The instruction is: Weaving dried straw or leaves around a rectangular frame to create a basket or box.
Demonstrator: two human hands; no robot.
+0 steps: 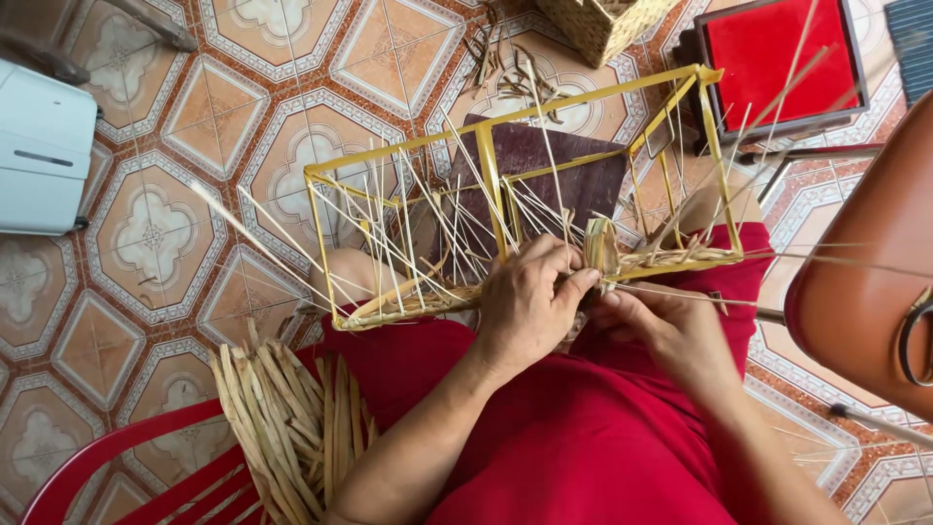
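Yellow wire frame (505, 146) lengthwise across lap, seemingly in both hands' grip (530, 301).

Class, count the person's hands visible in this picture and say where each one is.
2: left hand grips the woven straw band on the yellow wire frame; right hand beside it.

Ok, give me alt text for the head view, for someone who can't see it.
Seen from above, a left hand and right hand pinch a straw strand on the lower rail of a yellow wire frame resting on a red lap. A bundle of straw strips lies on a red chair, over a patterned tile floor.
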